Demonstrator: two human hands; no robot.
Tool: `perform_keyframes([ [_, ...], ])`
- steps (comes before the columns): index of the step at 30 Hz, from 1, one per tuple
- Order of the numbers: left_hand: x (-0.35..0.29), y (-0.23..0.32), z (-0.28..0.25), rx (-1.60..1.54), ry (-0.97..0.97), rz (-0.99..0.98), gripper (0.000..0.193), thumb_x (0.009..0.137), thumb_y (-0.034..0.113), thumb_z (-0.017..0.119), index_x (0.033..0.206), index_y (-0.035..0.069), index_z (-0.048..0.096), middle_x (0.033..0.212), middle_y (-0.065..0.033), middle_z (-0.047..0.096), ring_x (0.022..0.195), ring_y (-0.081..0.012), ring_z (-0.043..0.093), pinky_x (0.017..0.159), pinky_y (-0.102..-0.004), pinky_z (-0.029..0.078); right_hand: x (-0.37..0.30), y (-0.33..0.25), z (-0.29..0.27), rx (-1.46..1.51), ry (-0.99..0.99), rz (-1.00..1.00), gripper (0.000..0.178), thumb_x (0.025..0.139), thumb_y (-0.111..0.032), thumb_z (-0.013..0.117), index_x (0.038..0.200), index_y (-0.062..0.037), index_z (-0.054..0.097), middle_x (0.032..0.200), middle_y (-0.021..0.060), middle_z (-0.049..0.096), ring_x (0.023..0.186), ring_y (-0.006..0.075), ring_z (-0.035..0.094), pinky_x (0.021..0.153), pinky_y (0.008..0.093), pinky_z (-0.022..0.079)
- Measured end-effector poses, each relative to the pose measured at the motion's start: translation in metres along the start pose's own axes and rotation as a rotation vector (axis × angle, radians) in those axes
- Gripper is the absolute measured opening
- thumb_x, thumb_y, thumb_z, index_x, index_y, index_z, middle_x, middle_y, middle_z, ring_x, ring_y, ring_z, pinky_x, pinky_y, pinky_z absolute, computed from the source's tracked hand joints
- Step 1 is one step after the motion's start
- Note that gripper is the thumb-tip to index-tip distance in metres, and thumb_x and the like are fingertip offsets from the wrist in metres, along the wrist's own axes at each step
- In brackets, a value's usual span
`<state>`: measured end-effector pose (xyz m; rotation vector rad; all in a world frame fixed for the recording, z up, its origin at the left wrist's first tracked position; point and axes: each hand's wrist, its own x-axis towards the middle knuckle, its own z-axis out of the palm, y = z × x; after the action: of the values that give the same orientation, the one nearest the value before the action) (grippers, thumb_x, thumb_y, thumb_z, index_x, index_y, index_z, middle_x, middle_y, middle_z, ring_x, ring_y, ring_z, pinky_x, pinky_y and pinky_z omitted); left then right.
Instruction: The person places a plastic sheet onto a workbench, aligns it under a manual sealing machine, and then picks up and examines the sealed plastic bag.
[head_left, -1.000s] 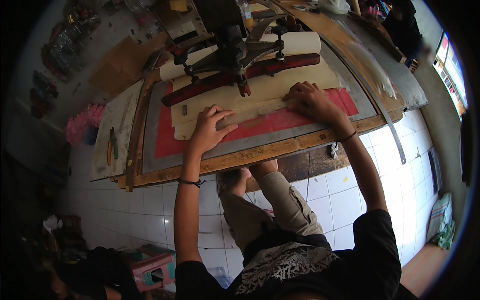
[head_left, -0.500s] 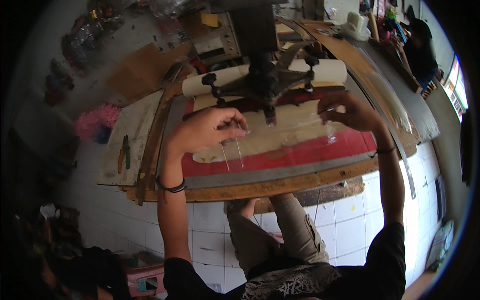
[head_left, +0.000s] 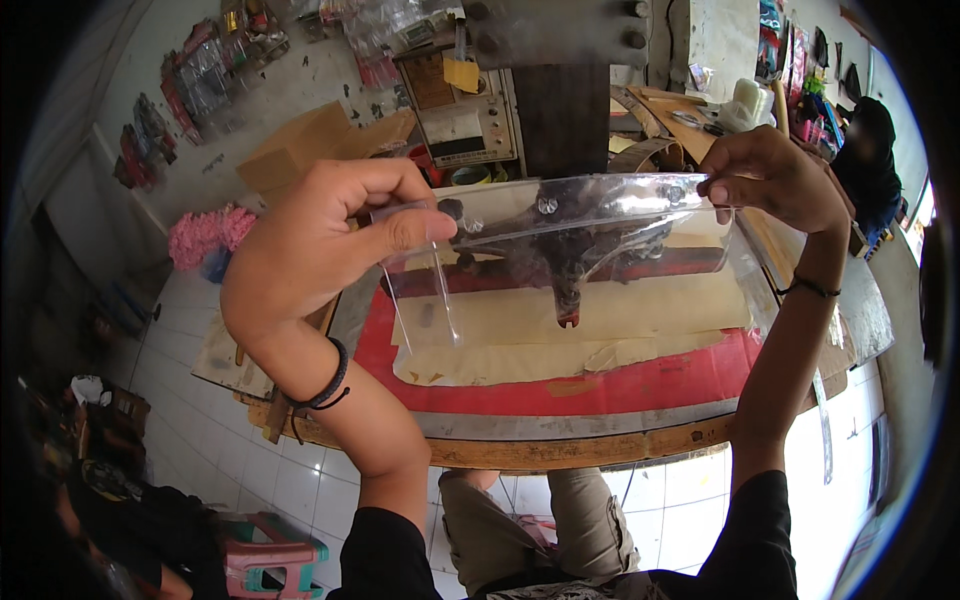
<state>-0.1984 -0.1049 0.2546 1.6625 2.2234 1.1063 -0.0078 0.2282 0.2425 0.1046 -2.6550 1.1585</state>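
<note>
A clear plastic sheet [head_left: 590,212] is stretched in the air between my two hands, its upper part folded or layered and a few small round spots on it. My left hand [head_left: 325,235] pinches its left corner between thumb and fingers. At the other end my right hand [head_left: 775,185] pinches the right corner. Through the plastic I see the dark metal arm of a press [head_left: 567,285]. Below lies a cream sheet [head_left: 480,365] on a red sheet [head_left: 470,398], both on the wooden-edged worktable [head_left: 560,452].
A machine box with dials [head_left: 465,130] stands behind the table, next to the press column [head_left: 560,120]. Cardboard [head_left: 300,150] and a pink bundle [head_left: 205,238] are at the left. A person in dark clothes [head_left: 868,165] is at the far right. A stool [head_left: 262,560] is at the lower left.
Both hands have risen with the plastic, nearer to me, and it is now spread between them. The view has tilted up, showing more of the wall and machine.
</note>
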Motion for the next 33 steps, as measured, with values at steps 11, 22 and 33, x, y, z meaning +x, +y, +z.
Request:
perform_keyframes([
  [11, -0.002, 0.008, 0.000, 0.084, -0.115, 0.146, 0.017, 0.092, 0.008, 0.059, 0.098, -0.005, 0.068, 0.088, -0.0107, 0.071, 0.076, -0.0102, 0.064, 0.071, -0.0254, 0.048, 0.001, -0.006, -0.004, -0.126, -0.070, -0.122, 0.020, 0.093, -0.015, 0.068, 0.091, 0.0049, 0.066, 0.075, 0.0052, 0.066, 0.065, 0.0122, 0.065, 0.063, 0.0264, 0.051],
  [22, 0.011, 0.003, 0.003, 0.077, -0.033, 0.088, 0.015, 0.091, 0.009, 0.056, 0.089, -0.005, 0.060, 0.081, -0.0068, 0.063, 0.079, -0.0103, 0.057, 0.075, -0.0250, 0.044, -0.003, -0.009, 0.009, -0.119, -0.055, -0.101, 0.023, 0.094, -0.022, 0.064, 0.101, -0.0008, 0.070, 0.074, 0.0041, 0.070, 0.070, 0.0091, 0.063, 0.065, 0.0245, 0.050],
  [33, 0.023, 0.004, 0.018, -0.010, 0.043, 0.239, 0.018, 0.093, 0.011, 0.060, 0.086, -0.005, 0.057, 0.079, -0.0053, 0.058, 0.077, -0.0103, 0.052, 0.074, -0.0246, 0.043, 0.001, -0.012, 0.007, -0.209, -0.026, -0.183, 0.021, 0.093, -0.017, 0.069, 0.100, 0.0023, 0.065, 0.084, 0.0038, 0.066, 0.078, 0.0110, 0.065, 0.072, 0.0269, 0.053],
])
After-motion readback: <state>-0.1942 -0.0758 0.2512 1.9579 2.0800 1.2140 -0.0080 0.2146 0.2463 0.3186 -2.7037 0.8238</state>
